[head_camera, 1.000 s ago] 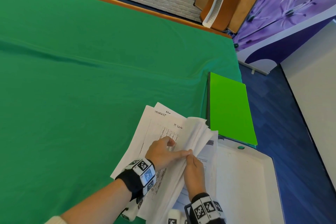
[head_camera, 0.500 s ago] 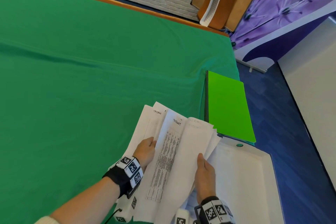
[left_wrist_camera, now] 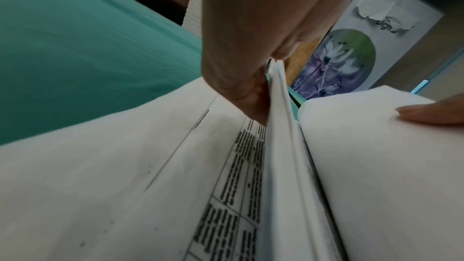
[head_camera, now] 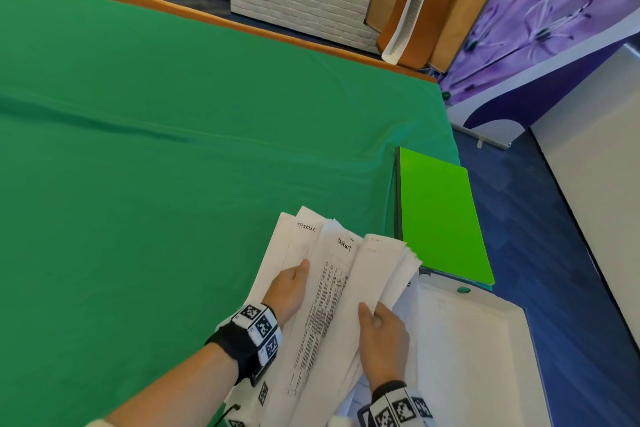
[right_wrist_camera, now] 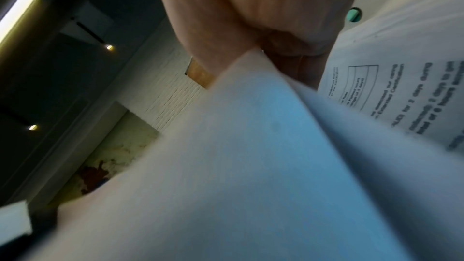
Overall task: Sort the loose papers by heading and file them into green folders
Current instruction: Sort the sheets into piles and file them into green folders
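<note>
A fanned pile of white papers (head_camera: 332,288) lies at the near edge of the green table cloth; two sheets show handwritten headings at the top. My left hand (head_camera: 298,274) pinches a thin bundle of sheets (left_wrist_camera: 278,110) at its left edge, thumb on top. My right hand (head_camera: 370,315) grips a thicker bundle, curled up on the right, with its thumb on top and its fingers hidden beneath. In the right wrist view that bundle (right_wrist_camera: 251,156) fills the frame above a printed sheet (right_wrist_camera: 389,96). A bright green folder (head_camera: 440,215) lies shut just beyond the pile, at the table's right edge.
An open white box (head_camera: 485,357) sits right of the papers, partly past the table's edge. The green cloth (head_camera: 173,166) stretches far to the left and back. Blue floor, a purple flowered banner (head_camera: 554,3) and boards stand beyond the right edge.
The hands, which met on one sheet a second ago, have parted. My left hand slid left and the right drew back, which uncovers a printed sheet with a heading between them.
</note>
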Available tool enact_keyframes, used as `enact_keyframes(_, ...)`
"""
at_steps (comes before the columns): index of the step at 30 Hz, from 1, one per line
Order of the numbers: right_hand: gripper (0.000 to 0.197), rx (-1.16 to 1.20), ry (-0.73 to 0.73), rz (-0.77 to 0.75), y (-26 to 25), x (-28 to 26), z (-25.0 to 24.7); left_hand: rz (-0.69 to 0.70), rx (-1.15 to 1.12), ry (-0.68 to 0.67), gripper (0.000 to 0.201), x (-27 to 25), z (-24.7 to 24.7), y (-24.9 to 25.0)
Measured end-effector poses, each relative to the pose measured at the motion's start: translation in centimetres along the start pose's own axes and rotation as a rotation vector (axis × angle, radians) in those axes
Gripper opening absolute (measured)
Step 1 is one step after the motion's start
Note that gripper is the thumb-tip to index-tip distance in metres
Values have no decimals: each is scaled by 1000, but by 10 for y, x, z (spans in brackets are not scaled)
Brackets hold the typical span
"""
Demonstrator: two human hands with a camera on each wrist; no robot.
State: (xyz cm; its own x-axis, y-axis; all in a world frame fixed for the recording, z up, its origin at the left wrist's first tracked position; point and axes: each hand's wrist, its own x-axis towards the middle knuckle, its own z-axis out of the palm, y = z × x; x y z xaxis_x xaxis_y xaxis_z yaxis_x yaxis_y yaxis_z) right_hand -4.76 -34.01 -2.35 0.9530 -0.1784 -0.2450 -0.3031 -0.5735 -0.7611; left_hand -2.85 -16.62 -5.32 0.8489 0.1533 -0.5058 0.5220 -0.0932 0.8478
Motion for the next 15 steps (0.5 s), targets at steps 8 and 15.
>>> enact_keyframes(8,85,-262,-16,-221,-13,-23,17,180,331,3,42,-14,4,7)
enact_keyframes(15,26,-360,-18,-220,-11,-15,20,196,226,-129,47,-25,17,24)
